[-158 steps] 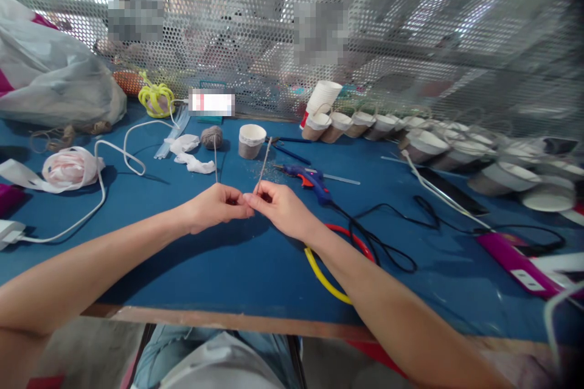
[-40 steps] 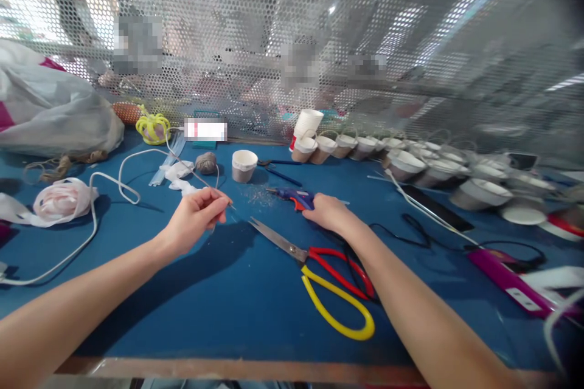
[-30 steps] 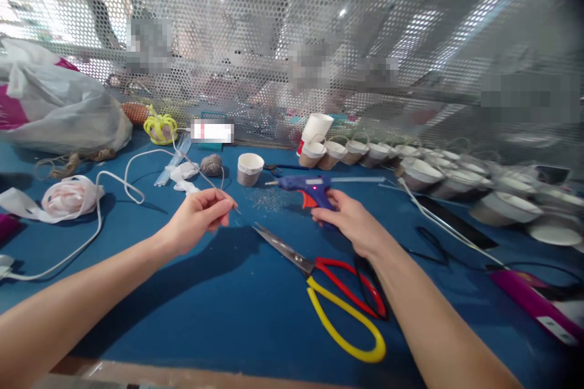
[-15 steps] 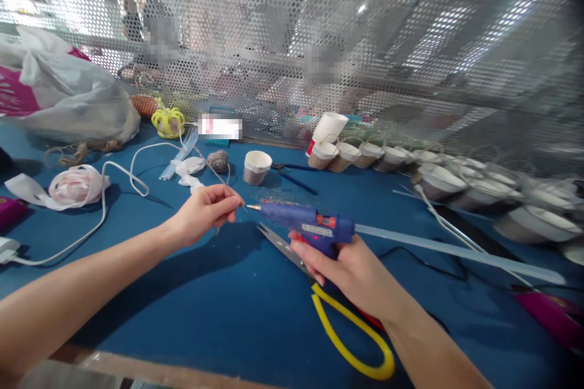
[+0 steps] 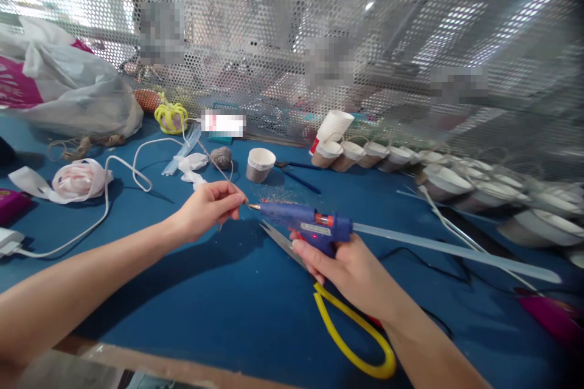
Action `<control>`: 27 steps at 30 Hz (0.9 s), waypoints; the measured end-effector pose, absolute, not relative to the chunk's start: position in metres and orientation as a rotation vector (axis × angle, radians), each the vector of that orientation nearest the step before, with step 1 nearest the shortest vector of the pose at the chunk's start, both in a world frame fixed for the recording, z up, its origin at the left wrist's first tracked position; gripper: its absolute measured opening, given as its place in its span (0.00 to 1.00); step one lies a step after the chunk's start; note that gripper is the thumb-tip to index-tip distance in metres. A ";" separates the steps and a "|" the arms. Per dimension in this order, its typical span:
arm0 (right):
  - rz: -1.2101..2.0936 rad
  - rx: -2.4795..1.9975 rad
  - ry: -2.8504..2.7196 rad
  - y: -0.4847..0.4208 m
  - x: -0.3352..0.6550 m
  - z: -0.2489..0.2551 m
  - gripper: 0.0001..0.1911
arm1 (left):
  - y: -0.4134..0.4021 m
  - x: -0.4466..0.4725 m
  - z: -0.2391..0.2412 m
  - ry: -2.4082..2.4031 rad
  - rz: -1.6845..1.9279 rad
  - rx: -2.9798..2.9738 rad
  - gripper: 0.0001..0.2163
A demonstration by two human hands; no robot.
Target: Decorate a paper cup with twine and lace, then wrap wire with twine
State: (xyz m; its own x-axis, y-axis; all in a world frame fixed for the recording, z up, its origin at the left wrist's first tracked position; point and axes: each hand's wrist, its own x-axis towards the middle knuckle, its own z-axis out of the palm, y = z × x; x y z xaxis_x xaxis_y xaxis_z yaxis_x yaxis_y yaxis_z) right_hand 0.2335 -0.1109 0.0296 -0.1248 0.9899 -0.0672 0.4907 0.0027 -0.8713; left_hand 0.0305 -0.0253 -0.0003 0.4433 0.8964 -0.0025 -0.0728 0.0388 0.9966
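My left hand (image 5: 207, 211) pinches a thin piece of grey twine (image 5: 214, 164) that runs back toward a small twine ball (image 5: 221, 157). My right hand (image 5: 349, 270) grips a blue hot glue gun (image 5: 303, 226) with a clear glue stick (image 5: 456, 252) sticking out behind. The gun's metal nozzle points left and sits right at my left fingertips. Below the gun lie scissors (image 5: 351, 331) with yellow and red handles on the blue table (image 5: 182, 304).
A twine-wrapped paper cup (image 5: 259, 165) stands behind my hands. A long row of similar cups (image 5: 410, 161) runs to the right. A white cable (image 5: 109, 185), plastic bags (image 5: 68, 94) and a black cord (image 5: 438, 264) lie around. A perforated metal screen (image 5: 319, 30) closes the back.
My right hand picked the glue gun up from the table and brought its nozzle to my left fingertips. The left hand kept pinching the twine and barely moved.
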 end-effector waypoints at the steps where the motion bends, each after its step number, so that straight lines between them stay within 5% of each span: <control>1: 1.049 -1.542 -1.677 -0.111 0.234 0.030 0.13 | -0.025 0.030 -0.001 0.818 0.886 1.320 0.10; 27: 1.051 -1.564 -1.732 -0.111 0.236 0.031 0.12 | -0.024 0.030 0.001 0.808 0.919 1.257 0.08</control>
